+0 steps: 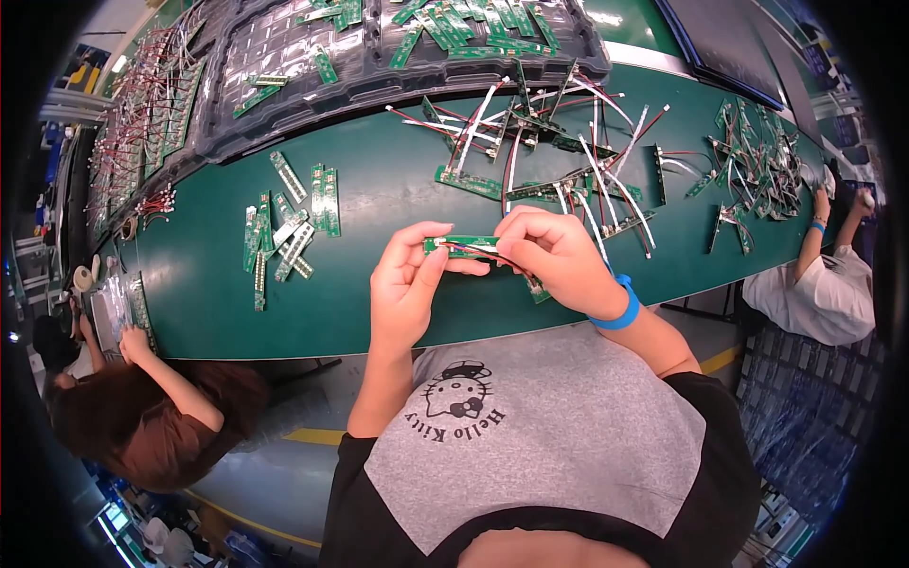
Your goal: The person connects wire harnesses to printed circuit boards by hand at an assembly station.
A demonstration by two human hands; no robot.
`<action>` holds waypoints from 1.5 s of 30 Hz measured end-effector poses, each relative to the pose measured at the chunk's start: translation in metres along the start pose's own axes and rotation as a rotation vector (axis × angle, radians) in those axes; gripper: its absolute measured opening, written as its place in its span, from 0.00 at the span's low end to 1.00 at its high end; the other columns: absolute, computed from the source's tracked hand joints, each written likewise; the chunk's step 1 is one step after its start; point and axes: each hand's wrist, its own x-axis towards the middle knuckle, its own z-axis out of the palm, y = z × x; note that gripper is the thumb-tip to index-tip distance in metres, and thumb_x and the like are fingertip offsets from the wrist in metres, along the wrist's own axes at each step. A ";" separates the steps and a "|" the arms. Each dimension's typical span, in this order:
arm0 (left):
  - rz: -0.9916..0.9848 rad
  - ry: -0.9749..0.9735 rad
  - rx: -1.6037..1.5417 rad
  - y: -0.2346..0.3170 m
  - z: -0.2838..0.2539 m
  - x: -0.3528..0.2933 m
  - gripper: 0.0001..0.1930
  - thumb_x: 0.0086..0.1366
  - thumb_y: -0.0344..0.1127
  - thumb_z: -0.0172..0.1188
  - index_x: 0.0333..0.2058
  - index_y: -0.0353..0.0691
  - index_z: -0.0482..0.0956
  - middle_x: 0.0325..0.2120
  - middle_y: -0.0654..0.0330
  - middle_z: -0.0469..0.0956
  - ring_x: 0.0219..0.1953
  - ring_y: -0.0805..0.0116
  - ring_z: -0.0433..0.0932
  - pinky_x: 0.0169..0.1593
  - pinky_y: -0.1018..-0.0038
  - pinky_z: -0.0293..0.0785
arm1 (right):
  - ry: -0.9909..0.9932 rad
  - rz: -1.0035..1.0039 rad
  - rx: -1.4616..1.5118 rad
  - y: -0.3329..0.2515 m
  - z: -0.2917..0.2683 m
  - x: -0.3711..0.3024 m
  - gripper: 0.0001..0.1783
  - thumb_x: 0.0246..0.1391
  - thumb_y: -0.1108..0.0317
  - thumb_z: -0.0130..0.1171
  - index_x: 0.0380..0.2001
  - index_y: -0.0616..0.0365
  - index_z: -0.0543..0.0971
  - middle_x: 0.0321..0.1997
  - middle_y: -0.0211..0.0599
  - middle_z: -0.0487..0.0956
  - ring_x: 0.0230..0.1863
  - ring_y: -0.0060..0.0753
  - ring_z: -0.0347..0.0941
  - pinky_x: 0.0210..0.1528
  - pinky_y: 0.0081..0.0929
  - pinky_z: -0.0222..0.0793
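Between my two hands, over the near part of the green table, is a narrow green circuit board (464,247) with dark and red wires along it. My left hand (405,279) pinches the board's left end between thumb and fingers. At the other end my right hand (554,256), with a blue band on its wrist, grips the board and wires; its fingertips partly hide that end. Part of another green board (539,289) shows below the right hand. Loose circuit boards (289,227) lie in a small group to the left. Boards with white and red wires (568,170) pile up just beyond my hands.
A black plastic tray (284,118) holding green boards stands at the back of the table (379,170). More wired boards are heaped at the right (757,151) and far left (151,114). Co-workers sit at left (161,417) and right (814,293).
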 end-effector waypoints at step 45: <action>-0.229 0.604 1.524 0.022 -0.129 0.012 0.15 0.54 0.40 0.58 0.25 0.34 0.66 0.19 0.47 0.71 0.24 0.47 0.70 0.30 0.61 0.64 | 0.435 0.322 -1.048 -0.004 -0.140 -0.093 0.11 0.41 0.69 0.60 0.21 0.64 0.71 0.14 0.39 0.70 0.16 0.30 0.66 0.20 0.28 0.60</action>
